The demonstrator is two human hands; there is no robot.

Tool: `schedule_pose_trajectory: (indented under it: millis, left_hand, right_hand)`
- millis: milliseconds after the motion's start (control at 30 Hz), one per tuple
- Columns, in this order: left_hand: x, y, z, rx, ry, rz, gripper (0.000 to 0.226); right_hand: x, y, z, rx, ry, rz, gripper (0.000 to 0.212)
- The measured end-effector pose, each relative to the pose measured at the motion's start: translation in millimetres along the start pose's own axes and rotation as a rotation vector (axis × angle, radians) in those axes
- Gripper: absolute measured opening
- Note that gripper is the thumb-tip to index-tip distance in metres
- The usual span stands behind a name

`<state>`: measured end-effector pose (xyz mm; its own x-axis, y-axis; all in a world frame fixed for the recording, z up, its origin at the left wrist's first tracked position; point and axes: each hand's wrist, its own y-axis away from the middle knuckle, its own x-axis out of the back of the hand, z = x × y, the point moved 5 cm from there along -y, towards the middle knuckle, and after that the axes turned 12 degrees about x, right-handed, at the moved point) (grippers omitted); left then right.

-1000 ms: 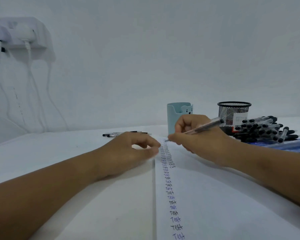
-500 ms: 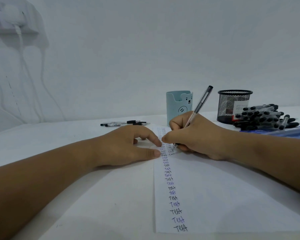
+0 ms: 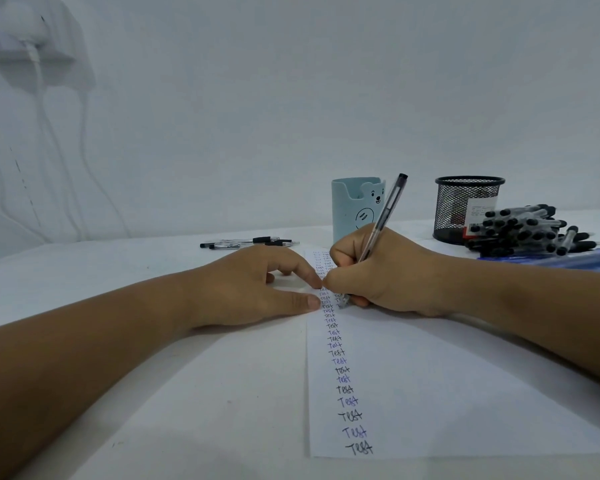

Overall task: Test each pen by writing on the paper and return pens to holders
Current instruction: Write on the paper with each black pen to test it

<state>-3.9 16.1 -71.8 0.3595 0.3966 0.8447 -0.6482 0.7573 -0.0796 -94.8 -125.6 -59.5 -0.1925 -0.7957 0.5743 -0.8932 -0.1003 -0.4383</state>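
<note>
A plain white wall [image 3: 291, 98] is filling the whole background, and soft, even light is falling on it without making hard shadows. At the top left, a white socket block [image 3: 25, 36] is sitting on the wall, with white cables [image 3: 45, 109] hanging down from it toward the table. A white table [image 3: 84, 271] is stretching across the lower part of the view and is meeting the wall along its far edge.

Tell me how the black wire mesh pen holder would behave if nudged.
The black wire mesh pen holder is open mesh, so probably light and apt to slide. Its wide round base suggests it resists tipping. No pens show above its rim, so nothing likely weighs it down.
</note>
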Motion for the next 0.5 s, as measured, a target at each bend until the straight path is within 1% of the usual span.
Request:
schedule_pose_trajectory:
  millis: [33,133,333,500]
  left_hand:
    - [-0.3,0.1,0.2,-0.004,-0.006,-0.002,0.036]
    - [0.0,-0.2,1.0,-0.008,-0.003,-0.001,0.027]
    - [0.4,0.7,0.9,0.003,0.004,0.000,0.028]
    - [0.1,1.8,2.8,0.001,0.012,-0.004,0.023]
  right_hand:
    - [-0.5,-0.3,0.7,-0.002,-0.015,-0.006,0.042]
    - [0.2,-1.1,2.9,-0.005,-0.043,0.002,0.046]
    - [-1.7,-2.1,1.4,0.020,0.000,0.008,0.042]
    - [1.3,-1.2,3.4,0.019,-0.030,0.028,0.039]
